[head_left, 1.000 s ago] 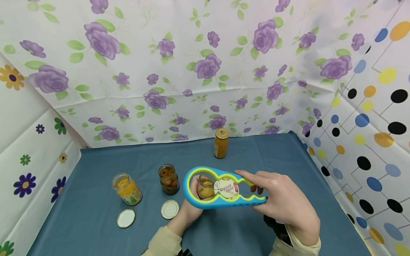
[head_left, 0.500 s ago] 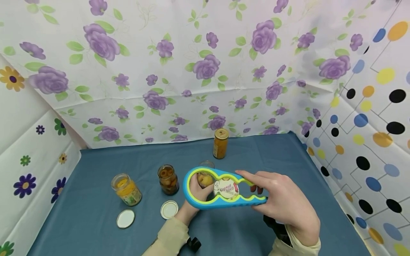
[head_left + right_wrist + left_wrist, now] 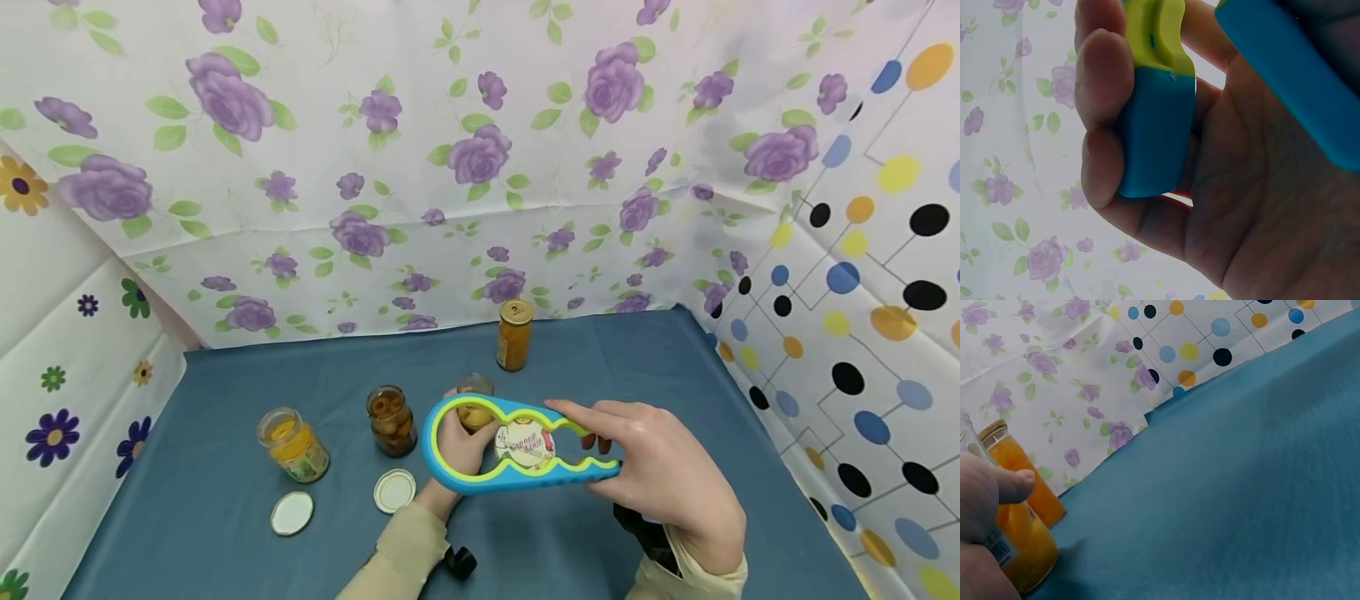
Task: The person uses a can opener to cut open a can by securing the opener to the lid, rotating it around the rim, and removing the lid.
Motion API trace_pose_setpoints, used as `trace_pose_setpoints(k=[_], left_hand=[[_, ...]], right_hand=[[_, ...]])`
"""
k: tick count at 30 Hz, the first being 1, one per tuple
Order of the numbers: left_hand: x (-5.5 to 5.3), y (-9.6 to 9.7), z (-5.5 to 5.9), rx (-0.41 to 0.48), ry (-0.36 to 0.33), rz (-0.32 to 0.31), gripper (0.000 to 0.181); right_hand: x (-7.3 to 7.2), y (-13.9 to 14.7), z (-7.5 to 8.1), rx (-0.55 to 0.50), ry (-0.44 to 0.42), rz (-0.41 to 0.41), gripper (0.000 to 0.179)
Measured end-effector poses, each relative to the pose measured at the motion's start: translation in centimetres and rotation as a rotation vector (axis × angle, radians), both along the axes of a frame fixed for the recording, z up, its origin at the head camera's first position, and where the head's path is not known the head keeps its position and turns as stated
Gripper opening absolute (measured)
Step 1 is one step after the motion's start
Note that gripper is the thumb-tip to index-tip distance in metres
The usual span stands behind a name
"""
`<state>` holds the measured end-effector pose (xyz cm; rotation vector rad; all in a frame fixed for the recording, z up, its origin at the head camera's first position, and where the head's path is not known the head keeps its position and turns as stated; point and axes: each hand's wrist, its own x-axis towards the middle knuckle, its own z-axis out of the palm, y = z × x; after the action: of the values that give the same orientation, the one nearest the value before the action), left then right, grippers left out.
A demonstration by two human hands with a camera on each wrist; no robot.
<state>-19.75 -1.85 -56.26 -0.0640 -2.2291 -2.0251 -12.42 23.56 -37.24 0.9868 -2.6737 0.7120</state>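
My left hand (image 3: 459, 446), seen through the large opening of the jar opener, grips an open glass jar of yellow fruit (image 3: 1034, 553). In the left wrist view the jar's base is at the blue cloth and the thumb lies across its side. My right hand (image 3: 663, 471) holds the blue and lime-green jar opener (image 3: 517, 477) by its handle ends, raised in front of the left hand. Caught between the opener's scalloped inner edges is a printed lid (image 3: 525, 442). Close up, the right wrist view shows fingers (image 3: 1105, 78) curled round one handle arm.
A capped orange jar (image 3: 513, 335) stands at the back. Left of my hands are an uncapped jar of dark fruit (image 3: 392, 423) and an uncapped jar of yellow fruit (image 3: 298, 447). Two loose lids, one (image 3: 394, 491) nearer and another (image 3: 292, 512), lie on the blue cloth (image 3: 187, 492).
My left hand has carried the open jar forward, out from behind the opener's large opening toward the back of the table. The right hand still holds the opener and lid in nearly the same place.
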Motion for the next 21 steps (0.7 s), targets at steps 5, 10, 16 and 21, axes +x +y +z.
trace_pose_setpoints(k=[5, 10, 16, 21], left_hand=[[-0.3, -0.2, -0.3, 0.008, 0.041, 0.001, 0.063], [-0.4, -0.1, -0.9, 0.026, 0.048, 0.015, 0.069], [-0.4, -0.2, -1.3, 0.044, 0.053, 0.022, 0.07], [-0.3, -0.3, -1.3, 0.041, 0.091, 0.023, 0.069]], right_hand=[[0.0, -0.1, 0.0, 0.009, -0.008, -0.004, 0.091], [0.0, -0.2, -0.1, 0.015, -0.007, -0.011, 0.091], [0.0, -0.2, -0.1, 0.017, -0.01, -0.008, 0.093], [-0.1, -0.2, 0.0, 0.018, -0.012, -0.007, 0.093]])
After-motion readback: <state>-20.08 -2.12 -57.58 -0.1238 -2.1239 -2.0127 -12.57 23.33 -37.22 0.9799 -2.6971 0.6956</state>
